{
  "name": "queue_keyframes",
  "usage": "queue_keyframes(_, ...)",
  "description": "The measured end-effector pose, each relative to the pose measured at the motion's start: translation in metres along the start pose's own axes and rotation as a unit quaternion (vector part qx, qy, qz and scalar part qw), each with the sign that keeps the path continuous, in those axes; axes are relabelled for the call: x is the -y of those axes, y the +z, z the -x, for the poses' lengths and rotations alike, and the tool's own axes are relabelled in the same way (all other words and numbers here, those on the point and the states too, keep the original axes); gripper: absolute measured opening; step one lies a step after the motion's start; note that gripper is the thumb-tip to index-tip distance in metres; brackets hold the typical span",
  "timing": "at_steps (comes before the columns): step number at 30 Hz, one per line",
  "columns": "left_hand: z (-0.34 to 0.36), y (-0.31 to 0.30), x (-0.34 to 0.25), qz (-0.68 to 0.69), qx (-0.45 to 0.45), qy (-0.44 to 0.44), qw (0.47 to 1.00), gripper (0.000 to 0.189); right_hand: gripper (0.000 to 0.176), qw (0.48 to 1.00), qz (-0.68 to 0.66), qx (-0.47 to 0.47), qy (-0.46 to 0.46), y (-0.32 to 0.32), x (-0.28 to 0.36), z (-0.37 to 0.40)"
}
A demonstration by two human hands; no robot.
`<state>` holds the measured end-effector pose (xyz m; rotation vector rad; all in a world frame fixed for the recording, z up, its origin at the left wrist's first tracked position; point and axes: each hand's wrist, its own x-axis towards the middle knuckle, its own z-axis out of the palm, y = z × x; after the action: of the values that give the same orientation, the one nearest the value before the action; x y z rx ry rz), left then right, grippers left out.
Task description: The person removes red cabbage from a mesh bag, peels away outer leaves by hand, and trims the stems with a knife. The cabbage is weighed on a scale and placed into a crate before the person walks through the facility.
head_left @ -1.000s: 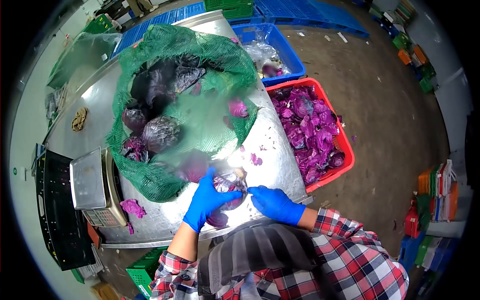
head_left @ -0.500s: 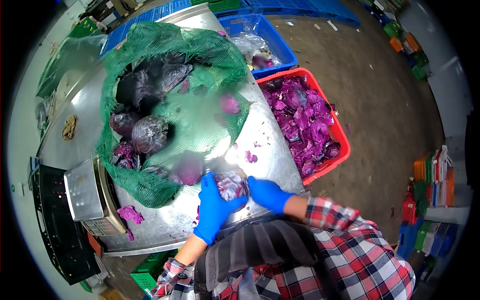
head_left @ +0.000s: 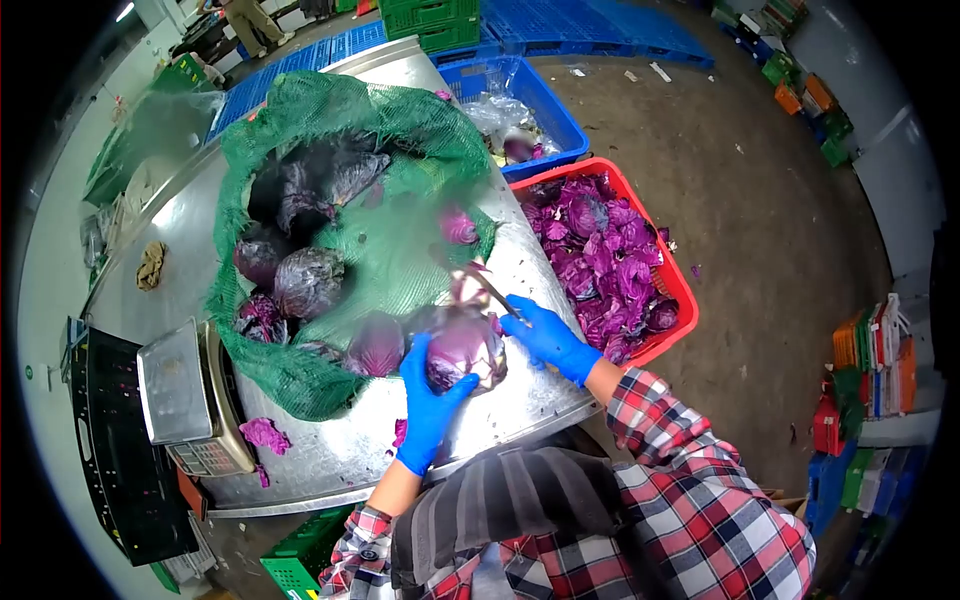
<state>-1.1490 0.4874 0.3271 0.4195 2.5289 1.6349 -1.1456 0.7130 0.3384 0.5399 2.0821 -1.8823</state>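
Right hand (head_left: 548, 340): biggest change here. Half a second ago it was right up against the cabbage (head_left: 462, 352), now it's off to the upper right, fingers wrapped round a knife (head_left: 497, 294).
Pale scrap (head_left: 470, 286): new by the blade, pretty blurry. Can't tell if it's stuck to the metal or just behind it. My guess is it's a freshly cut bit, so this head looks at least partly trimmed.
Cabbage: on the worktop (head_left: 525, 405) near the person, just below the net, pale patches showing down its right side.
Left hand (head_left: 430, 400): clamped on the cabbage's left side, thumb across the near face. Pretty much the same hold as half a second ago.
Green net (head_left: 285, 372): sprawled wide on the worktop, dark cabbages (head_left: 308, 283) bunched in its left half, one blurry purple lump (head_left: 459, 227) over on the right.
Red crate (head_left: 687, 295): beside the worktop, heaped with loose purple leaves (head_left: 600, 235).
Blue crate (head_left: 562, 112): just past the red one, clear plastic (head_left: 500, 116) and some purple bits inside.
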Motion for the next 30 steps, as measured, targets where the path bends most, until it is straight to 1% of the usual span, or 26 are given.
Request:
queue_keyframes(1, -0.003, 0.001, -0.005, 0.013, 0.020, -0.005, 1.000, 0.087, 0.059, 1.000, 0.005, -0.012, -0.005, -0.004, -0.004, 0.003)
queue_keyframes(2, -0.006, 0.000, -0.013, 0.009, 0.050, -0.027, 0.998, 0.088, 0.061, 1.000, 0.013, -0.022, -0.009, -0.004, -0.013, 0.008)
queue_keyframes(3, -0.009, 0.004, -0.015, 0.029, 0.051, -0.016, 0.998, 0.090, 0.064, 0.993, 0.087, -0.004, -0.081, 0.001, -0.020, 0.015)
queue_keyframes(4, -0.011, 0.007, -0.016, 0.048, 0.056, -0.007, 0.997, 0.092, 0.068, 0.975, 0.159, 0.003, -0.156, 0.007, -0.027, 0.022)
queue_keyframes(6, -0.016, 0.014, -0.016, 0.104, 0.051, -0.013, 0.993, 0.096, 0.070, 0.970, 0.148, -0.021, -0.192, 0.018, -0.032, 0.027)
queue_keyframes(7, -0.020, 0.017, -0.017, 0.132, 0.048, -0.015, 0.990, 0.098, 0.070, 0.975, 0.129, -0.019, -0.178, 0.019, -0.034, 0.025)
queue_keyframes(10, -0.026, 0.018, -0.017, 0.164, 0.063, 0.026, 0.984, 0.101, 0.069, 0.934, 0.180, -0.076, -0.300, 0.026, -0.031, 0.024)
queue_keyframes(11, -0.029, 0.017, -0.014, 0.126, 0.069, 0.041, 0.989, 0.102, 0.067, 0.952, 0.143, -0.050, -0.265, 0.025, -0.030, 0.028)
queue_keyframes(13, -0.030, 0.019, -0.011, 0.083, 0.072, 0.023, 0.994, 0.102, 0.066, 0.985, 0.049, -0.049, -0.158, 0.020, -0.021, 0.039)
queue_keyframes(14, -0.031, 0.020, -0.010, 0.062, 0.071, 0.017, 0.995, 0.102, 0.066, 0.993, 0.004, -0.049, -0.106, 0.018, -0.019, 0.040)
queue_keyframes(15, -0.031, 0.020, -0.009, 0.002, 0.065, 0.015, 0.998, 0.101, 0.064, 0.992, 0.009, -0.052, -0.113, 0.020, -0.020, 0.042)
queue_keyframes(16, -0.030, 0.022, -0.009, 0.016, 0.053, 0.010, 0.998, 0.101, 0.062, 0.991, 0.014, -0.055, -0.120, 0.023, -0.019, 0.044)
queue_keyframes(18, -0.031, 0.030, -0.009, 0.046, 0.030, 0.006, 0.998, 0.101, 0.060, 0.999, 0.012, -0.020, -0.033, 0.020, -0.011, 0.050)
queue_keyframes(19, -0.032, 0.033, -0.007, 0.073, 0.030, -0.004, 0.997, 0.101, 0.048, 0.993, -0.090, -0.071, -0.028, 0.025, -0.026, 0.037)
queue_keyframes(20, -0.031, 0.035, -0.004, 0.100, 0.029, -0.015, 0.994, 0.101, 0.043, 0.992, -0.106, -0.066, -0.015, 0.023, -0.039, 0.030)
queue_keyframes(22, -0.027, 0.034, -0.006, 0.127, 0.036, -0.030, 0.991, 0.101, 0.039, 0.989, -0.139, -0.051, 0.008, 0.013, -0.036, 0.015)
queue_keyframes(23, -0.024, 0.030, -0.013, 0.128, 0.047, -0.032, 0.990, 0.100, 0.038, 0.987, -0.147, -0.052, 0.048, 0.007, -0.051, 0.002)
queue_keyframes(24, -0.024, 0.027, -0.017, 0.129, 0.054, -0.030, 0.990, 0.100, 0.040, 0.989, -0.124, -0.045, 0.059, 0.004, -0.042, -0.004)
queue_keyframes(25, -0.022, 0.028, -0.006, 0.132, 0.047, -0.004, 0.990, 0.097, 0.041, 0.994, -0.094, -0.026, 0.056, 0.004, -0.032, -0.010)
queue_keyframes(26, -0.015, 0.024, -0.003, 0.165, 0.044, -0.020, 0.985, 0.097, 0.043, 0.996, -0.067, -0.002, 0.061, 0.011, -0.025, -0.006)
queue_keyframes(28, -0.009, 0.012, -0.004, 0.229, 0.035, -0.045, 0.972, 0.097, 0.048, 0.991, -0.121, 0.022, 0.045, 0.015, -0.014, 0.006)
queue_keyframes(29, -0.003, 0.008, 0.005, 0.238, 0.029, -0.052, 0.970, 0.097, 0.053, 0.988, -0.146, 0.034, 0.037, 0.015, -0.008, 0.012)
queue_keyframes(30, 0.000, 0.005, 0.009, 0.207, 0.014, -0.065, 0.976, 0.098, 0.055, 0.993, -0.114, 0.028, 0.002, 0.018, -0.002, 0.022)
